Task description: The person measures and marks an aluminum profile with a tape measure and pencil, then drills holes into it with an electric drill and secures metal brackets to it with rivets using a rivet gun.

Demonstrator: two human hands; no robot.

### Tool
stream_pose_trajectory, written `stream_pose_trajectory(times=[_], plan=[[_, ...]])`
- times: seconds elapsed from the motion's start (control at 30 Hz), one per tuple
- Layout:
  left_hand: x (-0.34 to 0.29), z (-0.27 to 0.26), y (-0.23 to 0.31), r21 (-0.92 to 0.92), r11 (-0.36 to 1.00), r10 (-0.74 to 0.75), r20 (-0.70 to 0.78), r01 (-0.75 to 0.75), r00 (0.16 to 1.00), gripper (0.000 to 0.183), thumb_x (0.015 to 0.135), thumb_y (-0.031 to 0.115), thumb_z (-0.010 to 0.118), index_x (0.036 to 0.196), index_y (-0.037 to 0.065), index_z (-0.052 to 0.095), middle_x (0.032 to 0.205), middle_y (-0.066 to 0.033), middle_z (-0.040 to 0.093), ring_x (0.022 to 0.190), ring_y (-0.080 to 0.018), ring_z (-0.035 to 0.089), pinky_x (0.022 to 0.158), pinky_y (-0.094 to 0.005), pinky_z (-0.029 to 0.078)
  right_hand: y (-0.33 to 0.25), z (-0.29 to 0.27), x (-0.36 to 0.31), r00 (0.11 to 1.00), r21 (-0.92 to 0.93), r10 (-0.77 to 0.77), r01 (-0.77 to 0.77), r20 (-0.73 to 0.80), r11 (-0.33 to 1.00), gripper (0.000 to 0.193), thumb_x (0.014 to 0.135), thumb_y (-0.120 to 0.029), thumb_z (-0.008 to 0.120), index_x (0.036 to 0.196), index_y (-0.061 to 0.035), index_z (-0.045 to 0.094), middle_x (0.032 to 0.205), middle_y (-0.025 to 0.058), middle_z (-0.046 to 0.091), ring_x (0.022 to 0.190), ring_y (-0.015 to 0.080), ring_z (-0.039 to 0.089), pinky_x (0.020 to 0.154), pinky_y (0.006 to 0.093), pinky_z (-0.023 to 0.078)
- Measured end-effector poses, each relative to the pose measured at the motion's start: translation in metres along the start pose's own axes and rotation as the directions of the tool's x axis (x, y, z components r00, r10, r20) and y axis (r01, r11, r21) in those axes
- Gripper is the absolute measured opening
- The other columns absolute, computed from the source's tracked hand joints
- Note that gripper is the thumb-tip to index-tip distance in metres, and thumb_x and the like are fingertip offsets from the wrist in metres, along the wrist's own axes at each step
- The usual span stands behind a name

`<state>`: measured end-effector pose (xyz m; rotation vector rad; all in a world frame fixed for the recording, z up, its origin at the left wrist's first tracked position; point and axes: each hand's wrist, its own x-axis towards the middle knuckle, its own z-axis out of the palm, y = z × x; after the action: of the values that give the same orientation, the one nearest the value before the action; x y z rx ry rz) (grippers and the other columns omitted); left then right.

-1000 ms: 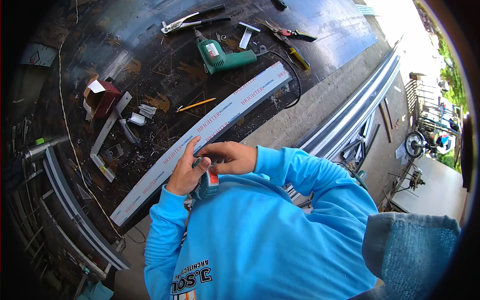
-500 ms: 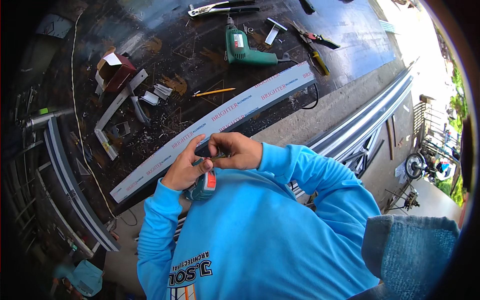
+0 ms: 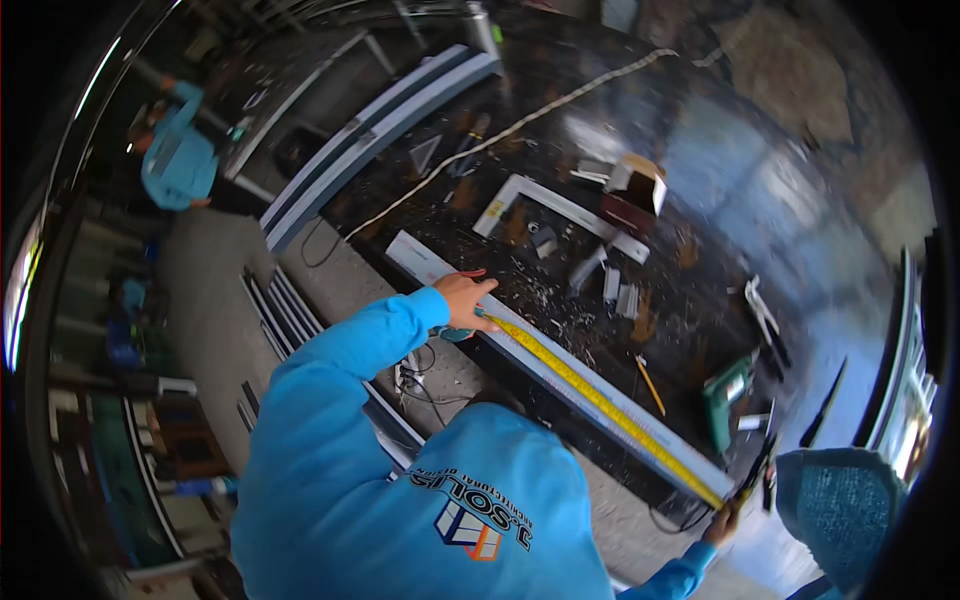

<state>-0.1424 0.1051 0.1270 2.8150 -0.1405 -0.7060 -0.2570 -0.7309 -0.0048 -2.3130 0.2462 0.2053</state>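
A long aluminum profile (image 3: 418, 256) with a printed white film lies along the near edge of the dark worktable. Over its top stretches the yellow blade of a tape measure (image 3: 590, 391). At the profile's left part, my left hand (image 3: 466, 301) is closed around the green tape case, which shows only partly below the fingers. My right hand (image 3: 721, 524) is at the far right end of the profile, its fingers at the blade's end; part of that hand is small and hard to see.
On the table are a green drill (image 3: 724, 402), a pencil (image 3: 651, 386), pliers (image 3: 762, 312), an open box (image 3: 634, 192) and an L-shaped metal piece (image 3: 513, 194). A white cord (image 3: 432, 183) crosses the left side. Long profiles (image 3: 372, 150) stand beyond; a person (image 3: 180, 165) is behind them.
Both hands were together near my chest at the tape measure. They have moved far apart, and the blade is now drawn out along the profile. My view has turned leftward.
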Motion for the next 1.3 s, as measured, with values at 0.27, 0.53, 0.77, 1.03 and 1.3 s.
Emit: stream_pose_trajectory(times=[0.27,0.53,0.77,1.03,1.3], plan=[[-0.025,0.031,-0.037,-0.090,0.996,-0.028,-0.079,0.020,0.997,0.071,0.074,0.059,0.070,0.119,0.004,0.062,0.094,-0.0234,0.069,0.090,-0.0415,0.066,0.079,-0.0483,0.051,-0.060,0.055,0.111,0.931,-0.202,-0.336,0.305,-0.141,0.931,0.032,0.092,-0.011,0.055,0.120,0.0054,0.059,0.116,0.0174,0.062,0.110,0.0261,0.058,0.096,0.0355,0.045],[0.005,0.041,-0.031,-0.029,0.999,0.037,-0.111,-0.040,0.993,0.052,0.075,0.050,0.070,0.103,0.007,0.065,0.087,-0.0193,0.070,0.088,-0.0394,0.067,0.075,-0.0496,0.052,-0.288,0.198,0.162,0.850,-0.207,-0.244,0.373,0.467,0.904,0.023,0.075,-0.017,0.071,0.084,0.0016,0.062,0.074,0.0155,0.066,0.071,0.0277,0.065,0.070,0.0380,0.052],[0.003,0.046,-0.029,-0.104,0.987,0.104,-0.147,-0.120,0.984,0.067,0.078,0.055,0.068,0.125,0.008,0.059,0.085,-0.0222,0.069,0.082,-0.0418,0.067,0.072,-0.0508,0.052,-0.285,0.234,0.179,0.767,-0.470,-0.243,0.575,0.593,0.669,0.032,0.067,-0.029,0.080,0.087,-0.0045,0.073,0.080,0.0215,0.069,0.078,0.0423,0.066,0.072,0.0502,0.054],[-0.012,0.019,-0.042,-0.016,0.985,0.173,-0.048,-0.174,0.984,0.071,0.083,0.041,0.067,0.141,0.006,0.045,0.074,-0.0209,0.067,0.071,-0.0398,0.066,0.064,-0.0490,0.050,-0.439,0.204,0.058,0.932,0.595,-0.294,0.117,0.210,0.795,0.019,0.077,0.001,0.056,0.079,-0.0082,0.040,0.076,0.0014,0.048,0.067,0.0061,0.045,0.060,0.0207,0.039],[-0.006,0.024,-0.033,-0.099,0.969,0.227,-0.019,-0.228,0.974,0.073,0.086,0.030,0.067,0.149,0.014,0.035,0.103,-0.0219,0.069,0.090,-0.0413,0.067,0.076,-0.0442,0.053,-0.420,0.285,-0.009,0.905,0.501,-0.344,0.184,0.249,0.846,0.029,0.082,-0.009,0.054,0.109,0.0025,0.056,0.099,0.0128,0.067,0.093,0.0191,0.063,0.086,0.0316,0.049]])
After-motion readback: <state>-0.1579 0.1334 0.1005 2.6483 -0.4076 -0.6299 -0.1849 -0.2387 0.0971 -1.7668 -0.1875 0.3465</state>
